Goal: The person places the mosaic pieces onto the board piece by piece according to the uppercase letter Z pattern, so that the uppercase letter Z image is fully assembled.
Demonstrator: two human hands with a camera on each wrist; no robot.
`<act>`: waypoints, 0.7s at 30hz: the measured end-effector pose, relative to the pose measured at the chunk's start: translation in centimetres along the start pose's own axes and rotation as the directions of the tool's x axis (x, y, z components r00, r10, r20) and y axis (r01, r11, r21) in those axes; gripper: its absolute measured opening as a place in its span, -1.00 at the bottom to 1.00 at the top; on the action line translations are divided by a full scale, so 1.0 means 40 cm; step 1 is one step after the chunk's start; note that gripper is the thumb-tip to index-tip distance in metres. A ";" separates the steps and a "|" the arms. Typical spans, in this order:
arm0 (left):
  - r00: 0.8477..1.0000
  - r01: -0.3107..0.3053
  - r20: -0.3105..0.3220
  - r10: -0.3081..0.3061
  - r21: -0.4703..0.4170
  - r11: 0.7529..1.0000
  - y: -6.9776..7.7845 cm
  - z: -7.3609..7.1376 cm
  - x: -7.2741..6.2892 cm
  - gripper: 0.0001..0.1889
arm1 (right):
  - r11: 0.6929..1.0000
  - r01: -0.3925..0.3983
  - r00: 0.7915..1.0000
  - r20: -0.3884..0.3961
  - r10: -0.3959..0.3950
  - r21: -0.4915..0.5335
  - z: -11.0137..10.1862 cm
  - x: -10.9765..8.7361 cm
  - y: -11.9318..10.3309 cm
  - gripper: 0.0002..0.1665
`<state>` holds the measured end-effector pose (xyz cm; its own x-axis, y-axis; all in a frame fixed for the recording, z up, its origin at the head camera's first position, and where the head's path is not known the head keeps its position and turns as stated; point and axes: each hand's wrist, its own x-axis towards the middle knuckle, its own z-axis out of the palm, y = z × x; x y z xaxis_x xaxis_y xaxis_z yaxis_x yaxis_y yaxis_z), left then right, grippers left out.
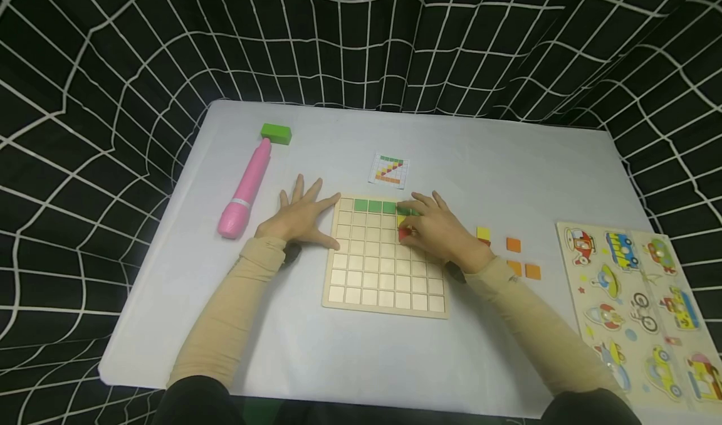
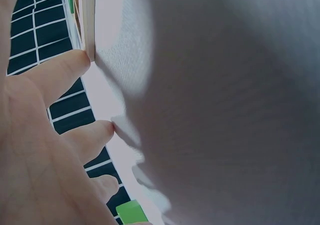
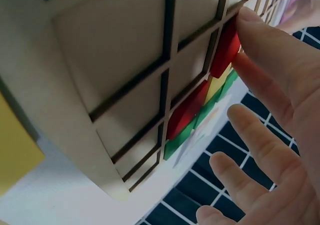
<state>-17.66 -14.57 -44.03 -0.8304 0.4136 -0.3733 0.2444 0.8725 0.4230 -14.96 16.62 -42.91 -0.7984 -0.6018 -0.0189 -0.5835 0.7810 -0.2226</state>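
My right hand (image 1: 442,227) is over the upper right of a wooden grid board (image 1: 372,264). Its thumb and index finger pinch a red tile (image 3: 226,47) at one of the squares; the other fingers are spread. A second red tile (image 3: 187,110) lies in the grid, with a yellow tile (image 3: 217,87) between the red and the green. Green tiles (image 1: 375,206) fill much of the top row, partly hidden by the right hand. My left hand (image 1: 299,218) has its fingers spread, thumb and index fingertip touching the board's left edge.
A printed pattern card (image 1: 390,170) lies beyond the board. Loose yellow (image 1: 483,232) and orange tiles (image 1: 513,244) are to the right, near a picture puzzle board (image 1: 615,287). At left are a pink stick-like object (image 1: 248,183) and a green block (image 1: 276,133).
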 end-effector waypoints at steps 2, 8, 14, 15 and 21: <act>1.000 0.003 -0.002 -0.003 -0.001 1.000 0.000 0.000 -0.001 0.23 | 1.000 0.003 1.000 -0.003 -0.003 0.004 0.003 0.000 -0.001 -0.74; 1.000 0.002 -0.002 -0.002 -0.004 1.000 0.002 0.000 -0.001 0.22 | 1.000 -0.007 1.000 -0.011 0.007 -0.003 0.009 -0.003 -0.003 -0.74; 1.000 -0.001 -0.001 0.001 0.002 1.000 0.004 -0.001 -0.002 0.22 | 1.000 -0.006 0.998 -0.066 0.004 -0.027 0.008 -0.010 0.002 -0.72; 1.000 -0.001 -0.001 0.001 0.006 1.000 0.004 -0.002 -0.003 0.22 | 1.000 -0.005 0.997 -0.073 0.003 -0.026 0.008 -0.011 0.002 -0.71; 1.000 0.003 -0.003 -0.002 0.006 1.000 0.003 -0.001 -0.002 0.22 | 0.999 0.012 0.996 -0.092 -0.015 -0.035 0.013 -0.011 0.003 -0.72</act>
<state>-17.60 -14.50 -43.93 -0.8325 0.4107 -0.3719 0.2454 0.8751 0.4171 -14.61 16.88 -43.42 -0.7998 -0.5956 0.0744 -0.5978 0.7791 -0.1889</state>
